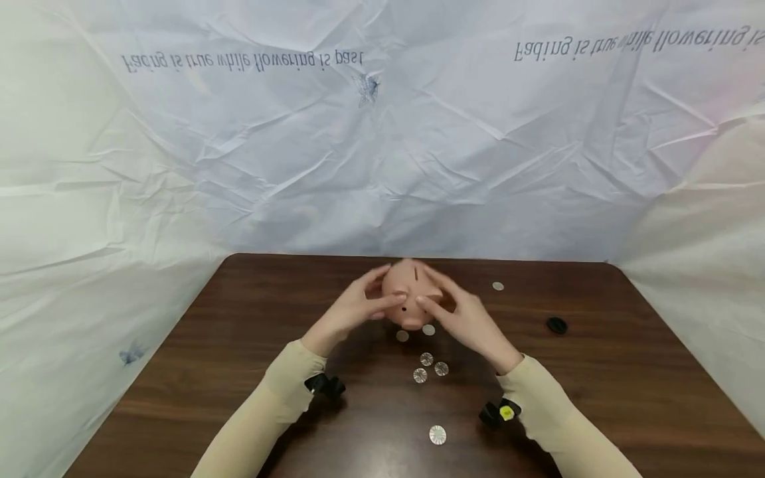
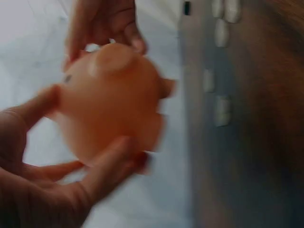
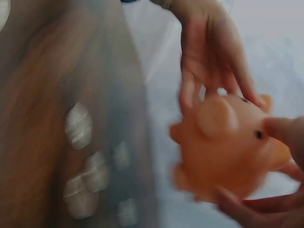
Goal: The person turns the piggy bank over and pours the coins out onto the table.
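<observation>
A pinkish-orange piggy bank [image 1: 412, 287] is held between both hands, its snout toward me and its coin slot on top. My left hand [image 1: 352, 309] grips its left side, thumb beside the eye and fingers spread round the body. On the other side my right hand [image 1: 472, 320] grips it the same way, thumb near the other eye. Both wrist views show the piggy bank [image 2: 111, 107] raised above the tabletop, with its short feet visible. Two coins, one of them a pale coin [image 1: 428, 329], lie just below the snout in the head view.
Several silver coins, such as a coin [image 1: 420, 376] and a nearer coin [image 1: 437, 435], are scattered on the dark wooden table [image 1: 239, 345]. One more coin [image 1: 498, 286] lies at the back right, near a small black round piece [image 1: 557, 324]. White cloth [image 1: 382, 166] hangs behind the table.
</observation>
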A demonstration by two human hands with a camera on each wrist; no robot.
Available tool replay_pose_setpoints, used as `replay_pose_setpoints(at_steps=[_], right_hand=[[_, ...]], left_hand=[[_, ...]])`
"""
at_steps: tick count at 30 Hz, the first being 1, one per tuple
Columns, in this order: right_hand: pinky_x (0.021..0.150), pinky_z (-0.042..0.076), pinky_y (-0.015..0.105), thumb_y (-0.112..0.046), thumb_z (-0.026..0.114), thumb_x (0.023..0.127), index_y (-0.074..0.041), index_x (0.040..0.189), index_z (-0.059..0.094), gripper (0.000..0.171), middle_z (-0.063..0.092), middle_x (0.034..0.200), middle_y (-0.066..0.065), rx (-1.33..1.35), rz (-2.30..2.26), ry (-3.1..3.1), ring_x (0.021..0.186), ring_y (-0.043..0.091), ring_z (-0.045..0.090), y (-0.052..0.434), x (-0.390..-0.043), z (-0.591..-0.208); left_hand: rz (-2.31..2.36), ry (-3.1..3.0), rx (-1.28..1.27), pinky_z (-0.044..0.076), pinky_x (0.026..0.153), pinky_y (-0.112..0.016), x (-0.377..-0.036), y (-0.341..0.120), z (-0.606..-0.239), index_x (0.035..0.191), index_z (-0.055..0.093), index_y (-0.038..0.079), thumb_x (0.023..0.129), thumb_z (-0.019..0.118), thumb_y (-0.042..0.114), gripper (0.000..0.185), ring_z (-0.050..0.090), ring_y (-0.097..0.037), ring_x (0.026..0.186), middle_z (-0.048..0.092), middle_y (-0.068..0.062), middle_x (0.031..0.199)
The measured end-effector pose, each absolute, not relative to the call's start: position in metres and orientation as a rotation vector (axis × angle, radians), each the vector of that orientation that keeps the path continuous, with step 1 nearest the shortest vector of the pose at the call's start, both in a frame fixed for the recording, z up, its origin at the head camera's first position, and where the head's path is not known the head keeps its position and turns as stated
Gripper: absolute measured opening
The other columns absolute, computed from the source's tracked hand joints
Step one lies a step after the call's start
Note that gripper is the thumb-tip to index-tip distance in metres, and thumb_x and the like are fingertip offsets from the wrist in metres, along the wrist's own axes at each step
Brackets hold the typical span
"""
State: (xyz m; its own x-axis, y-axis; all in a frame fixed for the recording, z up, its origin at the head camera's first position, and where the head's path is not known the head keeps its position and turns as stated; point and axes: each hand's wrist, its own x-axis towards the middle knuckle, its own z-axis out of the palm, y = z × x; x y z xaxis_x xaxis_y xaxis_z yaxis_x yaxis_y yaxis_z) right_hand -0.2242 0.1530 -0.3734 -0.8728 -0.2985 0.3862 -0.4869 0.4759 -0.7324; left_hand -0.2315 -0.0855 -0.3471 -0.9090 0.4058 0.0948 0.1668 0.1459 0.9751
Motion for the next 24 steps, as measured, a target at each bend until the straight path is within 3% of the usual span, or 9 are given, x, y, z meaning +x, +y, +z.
replay_pose_setpoints(at_steps=[4,7,11,13,18,20,24], right_hand=[[0.092,0.053,0.029,-0.029,0.079,0.091,-0.014,0.151,0.047,0.069,0.043,0.154,0.017,0.868,1.325,-1.974,0.129,0.032,0.054,0.150,-0.212,-0.362],[0.095,0.053,0.024,-0.028,0.078,0.091,-0.010,0.151,0.044,0.071,0.035,0.158,0.018,0.894,1.502,-1.917,0.133,0.033,0.050,0.147,-0.209,-0.359],[0.090,0.057,0.029,-0.029,0.068,0.099,-0.022,0.156,0.038,0.065,0.037,0.156,0.008,0.598,1.803,-2.254,0.127,0.030,0.057,0.141,-0.208,-0.360],[0.088,0.058,0.029,-0.026,0.068,0.099,-0.026,0.156,0.039,0.064,0.040,0.155,0.006,0.553,1.804,-2.279,0.124,0.028,0.059,0.140,-0.207,-0.363],[0.098,0.054,0.034,-0.018,0.078,0.091,-0.004,0.151,0.041,0.072,0.031,0.158,0.022,0.955,1.575,-1.812,0.137,0.038,0.045,0.144,-0.213,-0.365],[0.100,0.052,0.033,-0.014,0.078,0.090,-0.001,0.153,0.035,0.077,0.029,0.158,0.024,0.999,1.621,-1.770,0.139,0.034,0.043,0.144,-0.218,-0.365],[0.094,0.057,0.035,-0.022,0.068,0.100,-0.007,0.159,0.025,0.075,0.033,0.156,0.024,0.654,1.937,-2.210,0.121,0.024,0.060,0.143,-0.234,-0.377]], left_hand=[[2.053,2.284,1.026,0.054,0.099,-0.045,-0.222,-0.090,-0.336,0.158,0.033,0.016,0.087,0.078,0.001,0.085,0.050,-0.034,0.134,0.037,-0.010,0.158],[2.060,2.285,1.047,0.055,0.097,-0.046,-0.220,-0.090,-0.329,0.158,0.033,0.019,0.087,0.078,0.000,0.086,0.050,-0.033,0.135,0.035,-0.007,0.159],[1.967,2.230,0.608,0.056,0.095,-0.046,-0.220,-0.084,-0.330,0.159,0.032,0.018,0.094,0.074,0.013,0.077,0.055,-0.031,0.127,0.044,-0.013,0.151],[1.967,2.217,0.553,0.055,0.095,-0.045,-0.219,-0.082,-0.332,0.159,0.032,0.018,0.094,0.075,0.016,0.077,0.056,-0.031,0.126,0.046,-0.014,0.149],[2.069,2.286,1.109,0.055,0.096,-0.044,-0.221,-0.089,-0.334,0.158,0.032,0.019,0.087,0.080,0.002,0.087,0.046,-0.032,0.138,0.031,-0.006,0.162],[2.069,2.293,1.184,0.055,0.096,-0.044,-0.226,-0.091,-0.335,0.158,0.032,0.018,0.087,0.080,0.001,0.088,0.045,-0.031,0.139,0.028,-0.005,0.163],[1.869,2.372,0.710,0.058,0.092,-0.044,-0.236,-0.085,-0.346,0.158,0.030,0.014,0.096,0.073,0.023,0.076,0.058,-0.032,0.125,0.038,-0.015,0.157]])
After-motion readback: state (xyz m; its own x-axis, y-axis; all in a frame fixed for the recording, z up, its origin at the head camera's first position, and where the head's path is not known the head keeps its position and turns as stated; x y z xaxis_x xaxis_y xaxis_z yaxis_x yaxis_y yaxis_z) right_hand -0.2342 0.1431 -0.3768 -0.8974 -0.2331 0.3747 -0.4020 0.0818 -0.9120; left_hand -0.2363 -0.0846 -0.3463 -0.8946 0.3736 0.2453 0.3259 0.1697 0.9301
